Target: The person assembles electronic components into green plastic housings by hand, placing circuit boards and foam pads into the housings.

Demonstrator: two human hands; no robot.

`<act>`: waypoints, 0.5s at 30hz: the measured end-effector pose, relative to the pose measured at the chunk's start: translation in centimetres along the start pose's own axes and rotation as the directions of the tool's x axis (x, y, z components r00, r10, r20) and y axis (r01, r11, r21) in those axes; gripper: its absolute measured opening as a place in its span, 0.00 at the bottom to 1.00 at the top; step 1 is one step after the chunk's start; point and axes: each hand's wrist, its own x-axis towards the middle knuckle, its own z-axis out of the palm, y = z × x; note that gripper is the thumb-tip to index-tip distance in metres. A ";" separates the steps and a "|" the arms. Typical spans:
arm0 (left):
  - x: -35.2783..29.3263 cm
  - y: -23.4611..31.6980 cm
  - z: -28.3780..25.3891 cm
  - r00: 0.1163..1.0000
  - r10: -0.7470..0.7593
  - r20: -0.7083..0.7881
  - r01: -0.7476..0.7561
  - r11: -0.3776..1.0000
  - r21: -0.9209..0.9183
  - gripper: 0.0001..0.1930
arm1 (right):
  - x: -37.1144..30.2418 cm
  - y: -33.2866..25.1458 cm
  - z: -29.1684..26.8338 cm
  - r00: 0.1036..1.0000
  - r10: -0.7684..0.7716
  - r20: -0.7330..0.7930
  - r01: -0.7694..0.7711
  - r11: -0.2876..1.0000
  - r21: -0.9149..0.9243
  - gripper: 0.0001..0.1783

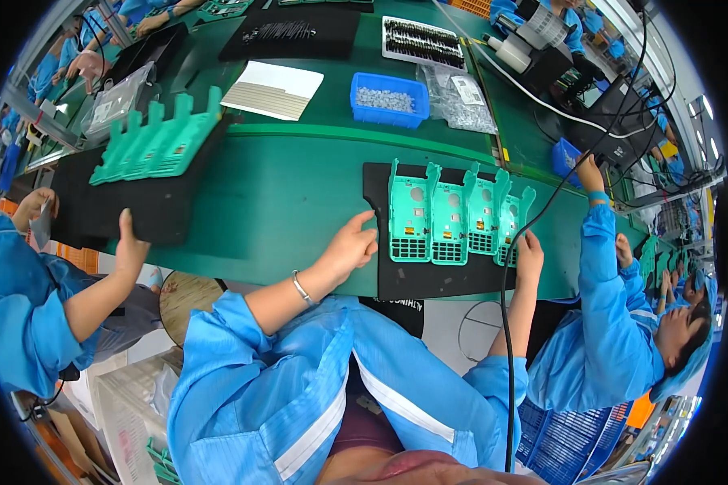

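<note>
Four-part row: several green plastic housings [449, 214] stand side by side on a black foam mat [437, 283] in front of me. Each has a grid of small openings at its near end and tall prongs at its far end. At the mat's left edge is my left hand [349, 252], its index finger stretched out and the others loosely bent, holding nothing. My right hand [530, 259] lies at the mat's right side, beside the last housing. Its fingers are bent and partly hidden, so whether it grips the mat or the housing cannot be told. A black cable [505, 339] passes in front.
Beyond the mat stand a blue bin [389, 100] of small clear pieces, a bag [461, 97] and a white tray [423, 42] of dark parts. To the left, a co-worker's hand [129, 246] touches another mat [150, 214] carrying green housings. Another co-worker [607, 307] sits to the right.
</note>
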 end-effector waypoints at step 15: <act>3.8 1.3 3.9 0.926 0.029 0.377 -0.004 0.998 -0.066 0.24 | -3.9 1.9 -0.6 0.856 -0.459 -0.237 0.196 0.713 -0.673 0.27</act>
